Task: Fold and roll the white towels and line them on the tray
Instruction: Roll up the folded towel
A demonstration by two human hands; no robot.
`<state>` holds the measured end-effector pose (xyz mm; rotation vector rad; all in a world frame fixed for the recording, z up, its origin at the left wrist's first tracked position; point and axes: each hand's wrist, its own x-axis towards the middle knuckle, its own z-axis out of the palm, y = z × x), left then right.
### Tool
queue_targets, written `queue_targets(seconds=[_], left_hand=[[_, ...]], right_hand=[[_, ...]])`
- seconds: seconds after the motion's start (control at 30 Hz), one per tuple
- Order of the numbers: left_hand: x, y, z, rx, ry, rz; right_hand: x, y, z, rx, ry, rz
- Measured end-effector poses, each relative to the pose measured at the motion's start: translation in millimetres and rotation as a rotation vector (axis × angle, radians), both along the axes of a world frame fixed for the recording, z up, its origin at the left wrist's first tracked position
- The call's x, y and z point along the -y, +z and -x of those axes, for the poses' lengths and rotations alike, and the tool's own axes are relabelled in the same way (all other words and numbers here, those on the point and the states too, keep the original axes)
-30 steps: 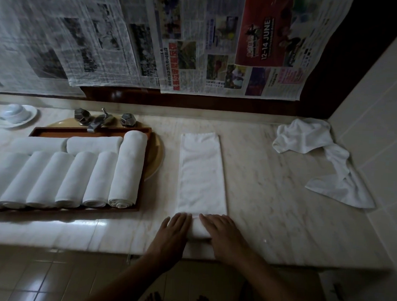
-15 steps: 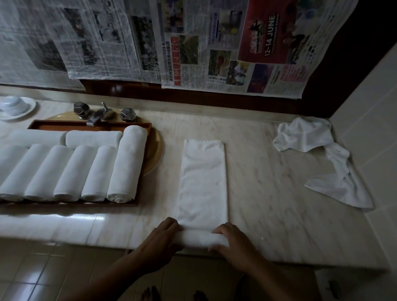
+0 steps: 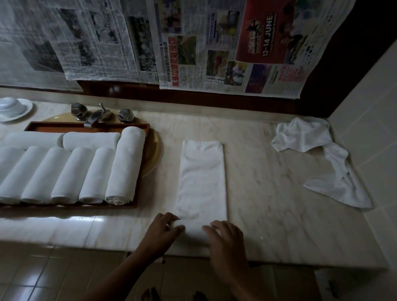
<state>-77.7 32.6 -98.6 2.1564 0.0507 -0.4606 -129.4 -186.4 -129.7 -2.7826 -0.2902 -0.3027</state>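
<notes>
A white towel (image 3: 201, 180), folded into a long strip, lies on the marble counter (image 3: 270, 200) right of the wooden tray (image 3: 86, 126). Its near end is rolled into a short roll by the counter's front edge. My left hand (image 3: 163, 232) holds the roll's left end, with its fingers curled over the top. Blurred by motion, my right hand (image 3: 226, 244) rests on the roll's right end with its fingers stretched out. Several rolled white towels (image 3: 83, 176) lie side by side on the tray, with two more (image 3: 91, 139) crosswise behind them.
A crumpled white towel (image 3: 308, 139) lies at the back right by the tiled wall. The tray sits over a yellow basin (image 3: 155, 152) below a metal faucet (image 3: 95, 118). A white bowl on a saucer (image 3: 10, 107) is far left. Newspapers cover the back wall.
The hands have gone from lying flat on the towel's near end to curling it into a roll. The right hand's fingers have now stretched out over the roll. The towel strip looks shorter.
</notes>
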Motion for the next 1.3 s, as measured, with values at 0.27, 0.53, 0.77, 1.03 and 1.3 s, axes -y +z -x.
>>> queue_targets(seconds=[0.27, 0.53, 0.77, 1.03, 1.3], left_hand=[[24.4, -22.2, 37.1, 0.600, -0.365, -0.513], [22.5, -36.9, 4.2, 0.577, -0.582, -0.734], [3.7, -30.0, -16.5, 0.484, -0.707, -0.625], [-21.6, -19.8, 19.2, 0.334, -0.683, -0.383], [-23.1, -24.9, 6.6, 0.248, -0.452, -0.204]], right_hand=[[5.4, -22.0, 13.4, -0.077, 0.125, 0.134], [16.7, -17.6, -32.0, -0.262, 0.209, 0.192], [28.6, 6.0, -44.9, -0.355, 0.279, 0.095], [39.6, 20.4, -17.6, -0.643, 0.222, -0.224], [40.2, 22.1, -21.5, -0.642, 0.007, -0.355]])
